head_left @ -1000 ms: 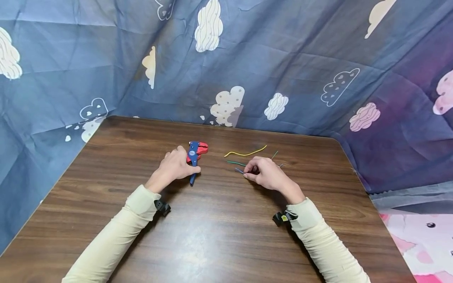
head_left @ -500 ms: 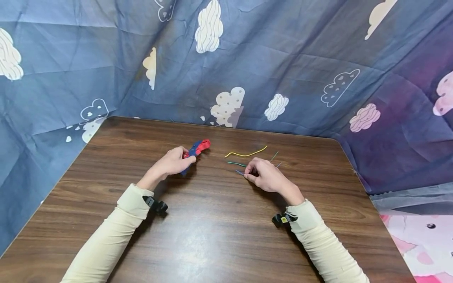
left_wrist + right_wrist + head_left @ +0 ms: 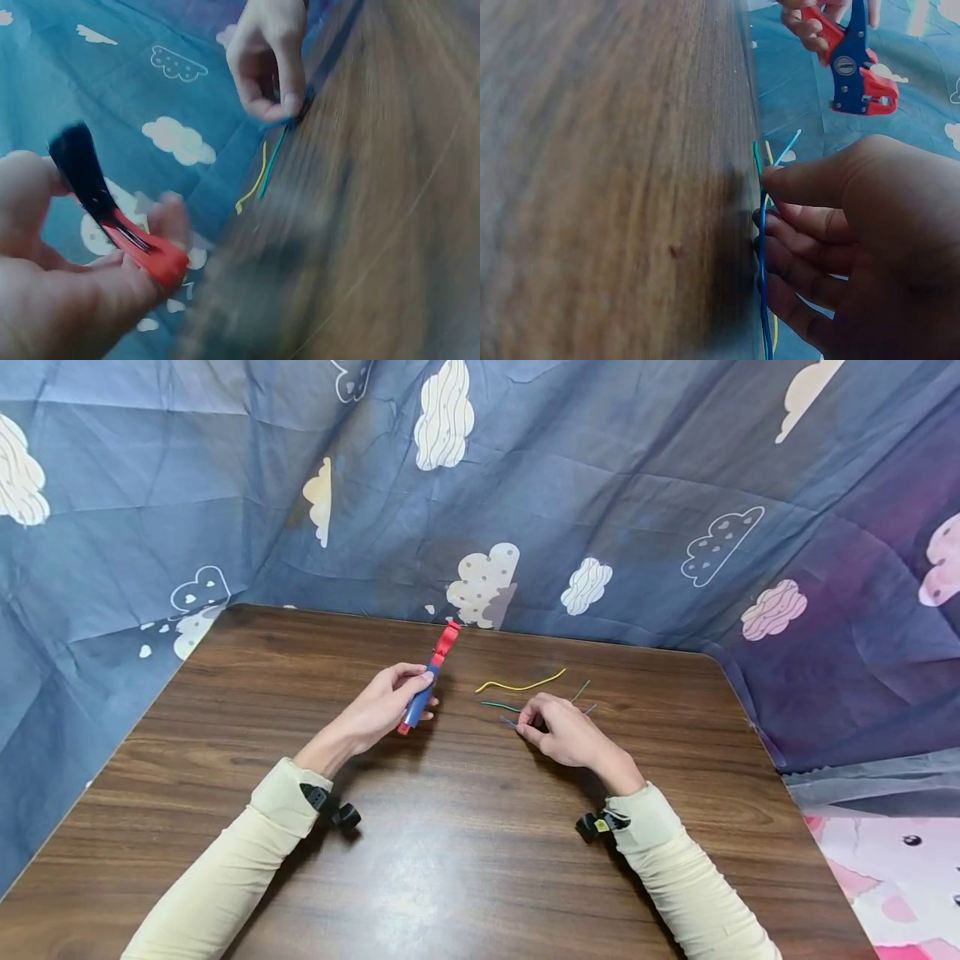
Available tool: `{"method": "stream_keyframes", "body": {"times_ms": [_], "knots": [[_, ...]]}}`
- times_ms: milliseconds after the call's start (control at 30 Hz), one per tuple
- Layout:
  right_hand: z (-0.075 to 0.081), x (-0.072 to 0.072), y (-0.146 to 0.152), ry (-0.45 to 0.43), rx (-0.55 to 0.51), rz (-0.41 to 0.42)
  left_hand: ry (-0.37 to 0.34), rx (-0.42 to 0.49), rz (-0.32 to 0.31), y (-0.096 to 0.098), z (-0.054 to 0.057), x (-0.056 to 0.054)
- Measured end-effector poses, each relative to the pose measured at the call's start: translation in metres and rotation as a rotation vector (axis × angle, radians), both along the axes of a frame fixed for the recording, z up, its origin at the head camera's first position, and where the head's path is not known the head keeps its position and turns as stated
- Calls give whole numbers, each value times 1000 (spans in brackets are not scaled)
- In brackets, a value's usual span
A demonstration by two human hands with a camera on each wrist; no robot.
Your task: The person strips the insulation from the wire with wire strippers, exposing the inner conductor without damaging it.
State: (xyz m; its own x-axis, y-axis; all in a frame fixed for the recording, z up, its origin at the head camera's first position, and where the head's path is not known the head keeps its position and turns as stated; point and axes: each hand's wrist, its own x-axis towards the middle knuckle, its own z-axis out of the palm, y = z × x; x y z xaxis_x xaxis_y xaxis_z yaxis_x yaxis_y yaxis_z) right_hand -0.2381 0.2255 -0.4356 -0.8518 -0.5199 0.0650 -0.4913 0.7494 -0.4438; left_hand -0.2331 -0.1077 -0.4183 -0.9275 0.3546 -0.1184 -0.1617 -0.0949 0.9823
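My left hand [image 3: 375, 708] holds a red and blue wire stripper [image 3: 423, 693] above the table, thumb along one side. Its red head points away from me, up toward the backdrop. In the right wrist view the flat face of the wire stripper [image 3: 848, 82] shows a round badge. My right hand [image 3: 567, 732] pinches a thin blue wire [image 3: 763, 247] between thumb and fingertips, low at the tabletop. A green wire [image 3: 498, 705] passes behind that hand, its far end showing beyond. Farther back lies a wavy yellow wire [image 3: 519, 687].
The brown wood-grain table [image 3: 465, 843] reaches back to a blue cloth backdrop [image 3: 360, 510] with cloud prints. Purple cloth [image 3: 870, 635] hangs on the right side. A small black wrist camera is strapped at each cuff.
My left hand has lifted the wire stripper off the tabletop and turned it, so its head has swung away and its narrow side now shows. The right hand stays in place with the blue wire.
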Motion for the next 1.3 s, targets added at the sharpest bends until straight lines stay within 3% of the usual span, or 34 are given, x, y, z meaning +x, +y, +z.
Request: {"method": "stream_keyframes", "body": {"times_ms": [400, 533, 667, 767, 867, 1100, 1300], "knots": [[-1, -1, -4, 36, -117, 20, -94, 479, 55, 14, -18, 10], [1, -1, -8, 44, -161, 34, -84, 580, 25, 17, -22, 16], [3, -1, -11, 46, -202, 41, -104, 658, -63, 19, -27, 21], [4, -2, -13, 45, -228, 46, -153, 706, -152, 20, -30, 25], [7, -3, -15, 52, -250, 47, -200, 723, -204, 23, -32, 28], [24, -8, -22, 117, -310, 6, -263, 698, -242, 35, -36, 32], [41, -9, -27, 200, -372, -23, -260, 668, -306, 37, -38, 38]]}}
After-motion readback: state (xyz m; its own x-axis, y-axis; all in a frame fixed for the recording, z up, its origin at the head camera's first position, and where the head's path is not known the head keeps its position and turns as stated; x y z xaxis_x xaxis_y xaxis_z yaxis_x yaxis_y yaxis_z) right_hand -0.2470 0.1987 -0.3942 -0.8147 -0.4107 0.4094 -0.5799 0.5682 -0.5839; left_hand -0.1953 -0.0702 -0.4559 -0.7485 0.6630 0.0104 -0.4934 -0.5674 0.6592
